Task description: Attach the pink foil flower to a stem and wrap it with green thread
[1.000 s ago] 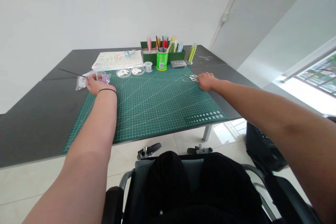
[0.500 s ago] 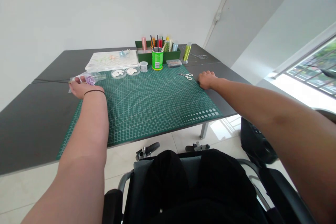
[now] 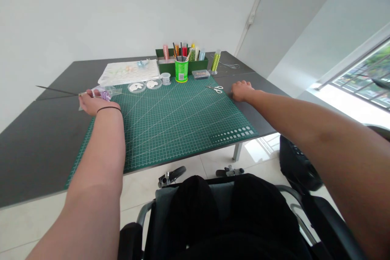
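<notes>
My left hand (image 3: 89,102) is over the left edge of the green cutting mat (image 3: 170,122), its fingers closed round a long thin dark stick (image 3: 56,89). The stick points out to the left with its far tip raised. On the other side of the hand is a purple flower-like piece (image 3: 106,95) in clear plastic wrap (image 3: 115,91); whether it is joined to the stick is hidden. My right hand (image 3: 241,90) rests on the dark table just beyond the mat's right edge, fingers curled under, with nothing visible in them. White-handled scissors (image 3: 217,89) lie open on the mat, left of that hand.
At the back stand a green box (image 3: 199,65) of thread spools, a bright green can (image 3: 181,70) with sticks, and a yellow-green spool (image 3: 215,61). Two shallow dishes (image 3: 136,87), a small round tub (image 3: 165,78), a flat clear case (image 3: 201,74) and a white board (image 3: 129,72) are nearby.
The stick's far tip has risen off the table in my left hand. My right hand stays nearly in place; the view has shifted slightly.
</notes>
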### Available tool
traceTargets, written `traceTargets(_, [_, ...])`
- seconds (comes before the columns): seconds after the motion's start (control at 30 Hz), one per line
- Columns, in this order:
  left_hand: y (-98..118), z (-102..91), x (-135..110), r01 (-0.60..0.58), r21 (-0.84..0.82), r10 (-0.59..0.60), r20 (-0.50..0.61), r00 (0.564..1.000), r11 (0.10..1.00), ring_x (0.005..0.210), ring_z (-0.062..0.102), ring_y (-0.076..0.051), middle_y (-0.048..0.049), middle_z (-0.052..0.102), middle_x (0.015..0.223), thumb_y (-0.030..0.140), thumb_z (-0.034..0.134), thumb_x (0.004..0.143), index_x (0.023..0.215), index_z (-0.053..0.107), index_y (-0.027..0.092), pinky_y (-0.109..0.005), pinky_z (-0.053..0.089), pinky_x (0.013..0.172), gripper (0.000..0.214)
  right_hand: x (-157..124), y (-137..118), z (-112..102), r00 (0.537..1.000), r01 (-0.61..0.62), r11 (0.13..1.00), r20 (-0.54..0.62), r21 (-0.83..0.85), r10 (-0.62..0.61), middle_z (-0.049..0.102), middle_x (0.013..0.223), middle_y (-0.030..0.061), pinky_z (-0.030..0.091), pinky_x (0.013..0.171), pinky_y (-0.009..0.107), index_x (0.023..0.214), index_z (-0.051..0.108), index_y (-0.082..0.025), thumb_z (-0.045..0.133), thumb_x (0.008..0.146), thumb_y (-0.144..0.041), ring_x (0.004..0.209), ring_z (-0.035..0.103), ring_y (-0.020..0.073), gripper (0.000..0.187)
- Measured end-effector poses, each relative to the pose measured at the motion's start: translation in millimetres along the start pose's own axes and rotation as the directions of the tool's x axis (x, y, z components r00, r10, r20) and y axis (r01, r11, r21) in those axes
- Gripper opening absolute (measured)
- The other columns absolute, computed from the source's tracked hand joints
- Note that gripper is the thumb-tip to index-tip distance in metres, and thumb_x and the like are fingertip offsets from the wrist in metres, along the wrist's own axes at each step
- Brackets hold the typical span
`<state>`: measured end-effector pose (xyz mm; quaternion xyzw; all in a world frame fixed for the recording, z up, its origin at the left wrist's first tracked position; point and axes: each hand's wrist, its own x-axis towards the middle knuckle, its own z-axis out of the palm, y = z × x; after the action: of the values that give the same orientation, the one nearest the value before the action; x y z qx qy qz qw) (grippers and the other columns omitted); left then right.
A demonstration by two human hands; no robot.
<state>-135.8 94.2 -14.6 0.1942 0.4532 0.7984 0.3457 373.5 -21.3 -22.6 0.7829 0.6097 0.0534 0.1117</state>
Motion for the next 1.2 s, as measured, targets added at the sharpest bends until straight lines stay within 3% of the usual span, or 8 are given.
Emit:
traceTargets(0.13, [1,8.6,-5,-0.045,-0.225,0.003,-0.184,0.983,0.973,0.079,0.060,-0.008,-0.0023,0.057,0.097,0.021,0.038,0.102,0.124,0.041,0.019,-0.019,0.054,0.071,0.022,2,1,-6,1.000,0.002,0.998,-0.016,0.065,-0.001,0.063,0.132,0.0193,0.040,0.106,0.051,0.124,0.071,-0.017,0.053,0.094,-0.026,0.127,0.052,0.0390,0.036])
traceTargets(0.27, [1,17.6,-14,-0.078,-0.208,0.048,-0.145,0.988,0.975,0.075,0.059,-0.006,0.0011,0.053,0.085,0.013,0.041,0.102,0.116,0.045,0.017,-0.018,0.054,0.075,0.016,-2,-5,-16,0.988,-0.067,0.982,-0.128,0.176,0.090,0.057,0.139,0.0233,0.042,0.104,0.054,0.136,0.063,-0.015,0.039,0.101,-0.030,0.128,0.050,0.0413,0.045])
traceTargets(0.37, [0,24.5,-23,-0.101,-0.172,0.091,-0.068,0.994,0.980,0.076,0.060,-0.006,0.0006,0.056,0.087,0.014,0.046,0.102,0.113,0.050,0.015,-0.017,0.053,0.073,0.011,-7,-20,-27,0.913,-0.105,0.914,-0.326,0.392,0.244,0.052,0.141,0.0284,0.039,0.104,0.056,0.139,0.054,-0.008,0.029,0.104,-0.031,0.129,0.047,0.0412,0.049])
traceTargets(0.6, [-14,37.6,-49,-0.066,-0.056,0.077,0.226,0.971,0.996,0.060,0.063,-0.006,0.0005,0.065,0.084,0.017,0.053,0.100,0.112,0.059,0.015,-0.017,0.044,0.053,0.013,-17,-116,-52,0.821,0.390,0.732,-0.571,0.559,-0.001,0.064,0.122,0.0169,0.044,0.102,0.046,0.120,0.063,-0.015,0.044,0.096,-0.018,0.114,0.058,0.0286,0.031])
traceTargets(0.7, [-20,37.8,-52,-0.046,-0.051,0.058,0.286,0.956,0.998,0.059,0.064,-0.007,0.0008,0.066,0.082,0.019,0.058,0.097,0.108,0.063,0.016,-0.017,0.045,0.052,0.012,-26,-172,-56,0.817,0.565,0.606,-0.486,0.560,-0.312,0.067,0.119,0.0133,0.047,0.101,0.041,0.117,0.068,-0.016,0.053,0.095,-0.020,0.109,0.062,0.0247,0.027])
traceTargets(0.77, [-23,36.5,-51,-0.039,-0.049,0.051,0.292,0.955,0.998,0.058,0.064,-0.007,0.0006,0.067,0.082,0.021,0.060,0.095,0.107,0.065,0.017,-0.017,0.045,0.053,0.013,-30,-202,-56,0.801,0.598,0.640,-0.397,0.483,-0.449,0.067,0.124,0.0128,0.044,0.105,0.042,0.117,0.072,-0.018,0.062,0.095,-0.027,0.119,0.059,0.0271,0.025])
traceTargets(0.93, [-29,33.7,-44,-0.045,-0.037,0.054,0.292,0.955,0.998,0.059,0.064,-0.007,-0.0016,0.071,0.088,0.024,0.062,0.095,0.111,0.065,0.018,-0.016,0.044,0.052,0.018,-20,-236,-53,0.901,0.426,0.836,-0.249,0.345,-0.356,0.062,0.131,0.0165,0.044,0.103,0.046,0.121,0.072,-0.020,0.057,0.099,-0.030,0.124,0.055,0.0325,0.028])
traceTargets(1.2, [-34,31.6,-39,-0.057,-0.040,0.066,0.292,0.954,0.998,0.062,0.065,-0.007,-0.0039,0.072,0.094,0.030,0.064,0.094,0.111,0.066,0.018,-0.017,0.044,0.054,0.021,-3,-249,-59,0.902,0.432,0.870,-0.110,0.239,-0.418,0.062,0.131,0.0262,0.043,0.104,0.051,0.124,0.069,-0.006,0.057,0.093,-0.016,0.127,0.053,0.0391,0.035])
